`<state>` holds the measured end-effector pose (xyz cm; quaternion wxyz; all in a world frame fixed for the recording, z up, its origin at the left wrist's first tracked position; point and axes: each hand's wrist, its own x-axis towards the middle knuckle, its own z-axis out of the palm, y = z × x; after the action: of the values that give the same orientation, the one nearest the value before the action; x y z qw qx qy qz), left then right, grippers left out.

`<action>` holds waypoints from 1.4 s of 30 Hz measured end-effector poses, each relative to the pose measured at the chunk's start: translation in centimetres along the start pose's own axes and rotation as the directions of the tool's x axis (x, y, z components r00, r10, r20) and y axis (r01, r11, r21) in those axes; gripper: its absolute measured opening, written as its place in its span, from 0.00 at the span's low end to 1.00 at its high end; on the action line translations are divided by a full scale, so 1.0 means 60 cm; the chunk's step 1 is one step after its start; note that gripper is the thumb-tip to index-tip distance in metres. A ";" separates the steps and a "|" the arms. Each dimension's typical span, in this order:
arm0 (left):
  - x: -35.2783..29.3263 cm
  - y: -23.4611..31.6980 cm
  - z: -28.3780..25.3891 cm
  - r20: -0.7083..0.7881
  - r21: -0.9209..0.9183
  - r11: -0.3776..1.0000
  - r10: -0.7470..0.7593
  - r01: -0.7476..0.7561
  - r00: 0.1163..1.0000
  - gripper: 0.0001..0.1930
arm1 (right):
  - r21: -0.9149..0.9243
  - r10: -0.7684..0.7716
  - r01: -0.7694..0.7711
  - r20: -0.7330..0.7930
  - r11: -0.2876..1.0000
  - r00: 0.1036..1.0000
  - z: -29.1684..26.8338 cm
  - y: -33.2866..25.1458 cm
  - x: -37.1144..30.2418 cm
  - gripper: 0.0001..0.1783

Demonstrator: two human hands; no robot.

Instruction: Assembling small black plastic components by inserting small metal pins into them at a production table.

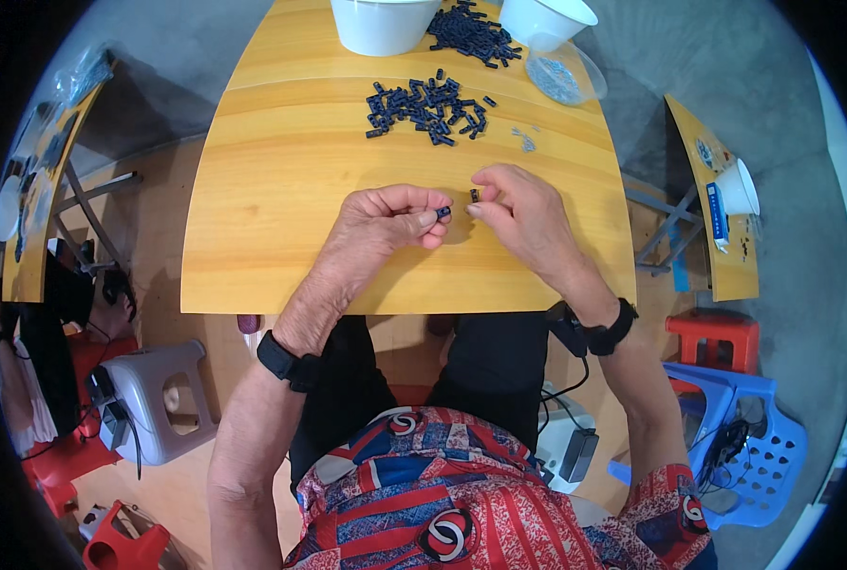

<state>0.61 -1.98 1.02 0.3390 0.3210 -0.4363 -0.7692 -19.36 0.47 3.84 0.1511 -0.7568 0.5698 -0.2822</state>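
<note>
My left hand [376, 226] pinches a small black plastic piece [443, 214] between thumb and fingertips, just above the table. Facing it, a short distance to the right, my right hand [528, 214] grips another small black piece [475, 195] at its fingertips. The two pieces are apart. Beyond the hands lies a loose heap of short black plastic pieces [430, 112]. Several tiny pale pieces [526, 141] are scattered to the right of that heap. What exact kind of part these are is too small to tell.
The wooden table [253, 237] holds a second black heap [476, 36] between a white tub [384, 24] and a white bowl [552, 14]. A clear round lid [558, 81] carries tiny pale pieces. A blue chair [775, 456] and red stool [713, 332] stand right, a grey stool [158, 399] left.
</note>
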 end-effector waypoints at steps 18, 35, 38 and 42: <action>-0.008 0.005 0.007 -0.023 0.019 0.998 -0.051 0.052 0.998 0.07 | 0.114 -0.131 0.155 -0.200 0.981 0.971 0.014 -0.054 -0.032 0.04; 0.004 -0.022 0.018 -0.113 0.092 0.977 0.200 -0.190 0.973 0.08 | 0.109 0.340 -0.325 -0.167 0.939 0.926 -0.101 0.131 0.062 0.09; 0.007 -0.029 0.009 -0.105 0.076 0.974 0.221 -0.214 0.970 0.08 | -0.102 0.265 -0.283 -0.163 0.954 0.950 -0.094 0.170 0.095 0.09; 0.007 -0.029 0.008 -0.104 0.080 0.976 0.211 -0.203 0.972 0.08 | -0.200 0.259 -0.273 -0.095 0.941 0.961 -0.074 0.188 0.118 0.08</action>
<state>-0.41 -1.41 -0.40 0.4300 0.3279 -0.4739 -0.6950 -29.44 -9.26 2.99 0.0873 -0.6748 0.6983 -0.2221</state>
